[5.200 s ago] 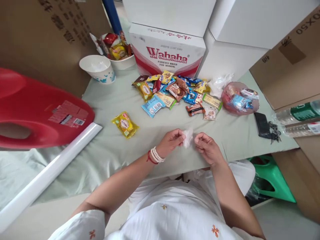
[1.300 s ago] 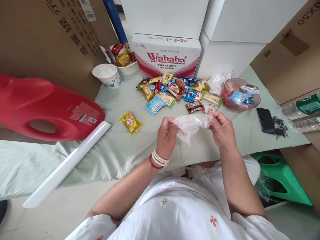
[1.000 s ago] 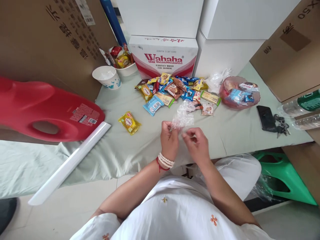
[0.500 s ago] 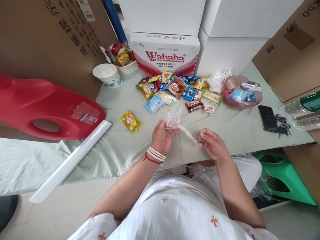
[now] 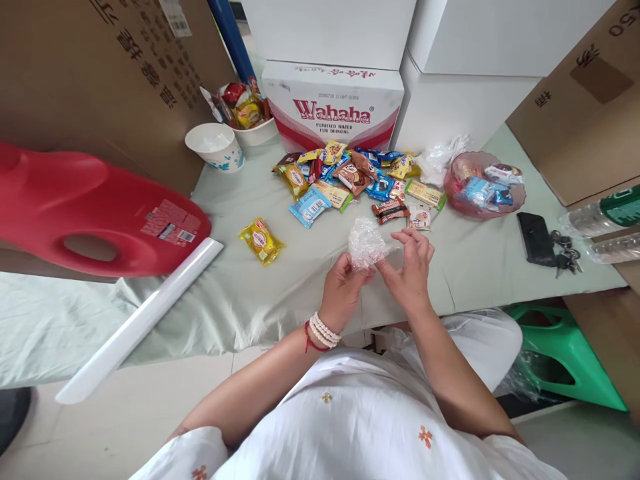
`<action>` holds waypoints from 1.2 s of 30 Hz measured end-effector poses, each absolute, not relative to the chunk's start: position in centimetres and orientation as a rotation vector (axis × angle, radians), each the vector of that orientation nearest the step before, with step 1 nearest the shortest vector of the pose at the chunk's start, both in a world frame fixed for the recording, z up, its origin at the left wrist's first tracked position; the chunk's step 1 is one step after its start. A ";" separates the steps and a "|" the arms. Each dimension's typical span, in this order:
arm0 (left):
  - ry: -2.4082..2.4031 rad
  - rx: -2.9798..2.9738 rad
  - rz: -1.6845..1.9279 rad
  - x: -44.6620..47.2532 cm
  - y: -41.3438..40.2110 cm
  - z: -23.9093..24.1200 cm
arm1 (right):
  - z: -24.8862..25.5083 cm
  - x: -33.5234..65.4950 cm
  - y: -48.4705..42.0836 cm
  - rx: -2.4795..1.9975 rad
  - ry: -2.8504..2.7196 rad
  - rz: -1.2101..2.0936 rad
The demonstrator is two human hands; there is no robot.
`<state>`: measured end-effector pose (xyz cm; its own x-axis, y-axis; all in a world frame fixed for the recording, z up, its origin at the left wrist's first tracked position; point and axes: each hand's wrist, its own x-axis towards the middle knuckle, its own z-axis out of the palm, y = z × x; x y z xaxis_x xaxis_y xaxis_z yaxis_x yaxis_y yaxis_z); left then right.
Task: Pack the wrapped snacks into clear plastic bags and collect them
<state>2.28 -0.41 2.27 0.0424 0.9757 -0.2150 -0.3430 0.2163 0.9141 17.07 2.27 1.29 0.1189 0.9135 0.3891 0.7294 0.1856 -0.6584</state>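
Note:
A crumpled clear plastic bag (image 5: 367,241) is bunched above the front of the cloth-covered table. My left hand (image 5: 344,288), with a beaded bracelet at the wrist, pinches its lower left side. From the right, my right hand (image 5: 411,270) has its thumb and fingers on the bag's loose edge; part of that grip is hidden. Just beyond the bag lie a brown snack packet (image 5: 390,211) and a beige packet (image 5: 420,217). A heap of wrapped snacks (image 5: 353,175) spreads behind them. One yellow snack packet (image 5: 261,241) lies apart on the left.
At left are a red jug (image 5: 120,207), a white roll (image 5: 140,320) and a paper cup (image 5: 213,147). A Wahaha carton (image 5: 333,110) stands behind the snacks. On the right are a pink bowl (image 5: 455,203), a black phone (image 5: 535,238), keys (image 5: 565,252) and bottles (image 5: 590,220).
The plastic, stretched between my hands into a twisted tail before, is now gathered into a bunch. My right hand has moved up and left toward my left hand, which shifted slightly right.

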 end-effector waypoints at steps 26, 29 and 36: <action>1.033 0.356 0.855 0.6 -0.3 1.2 | 1.1 16.7 0.5 -1.438 -0.656 1.471; 1.071 0.381 0.851 0.7 -0.9 0.8 | 0.7 17.3 0.7 -1.453 -0.693 1.418; 1.179 0.489 0.841 -1.6 -0.5 0.6 | 0.7 19.7 0.6 -1.511 -0.770 1.374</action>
<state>-1.63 -0.47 0.57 0.1400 0.7858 -0.6024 -0.3133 0.6123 0.7259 19.74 0.62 0.67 0.1801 0.8998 -0.3974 -0.1312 -0.3784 -0.9163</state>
